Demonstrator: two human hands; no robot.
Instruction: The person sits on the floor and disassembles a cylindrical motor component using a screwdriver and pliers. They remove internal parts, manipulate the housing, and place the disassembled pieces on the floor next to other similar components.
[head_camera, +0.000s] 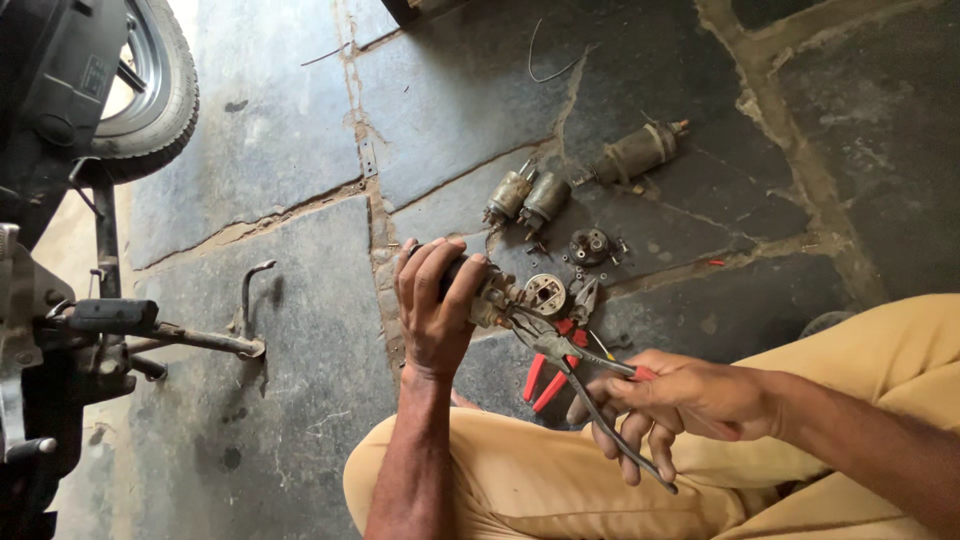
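The left hand (435, 305) grips a small cylindrical motor part (480, 295); the right hand (680, 395) squeezes pliers (570, 360) onto its end, above the stone floor (290, 340).

— What floor do you see from there?
— I see a floor (280, 300) of dark stone slabs with cracked, sandy joints.
— And the light?
— Strong daylight falls at the upper left, where a tyre (165, 85) stands. A motorcycle frame (60, 330) fills my left edge.
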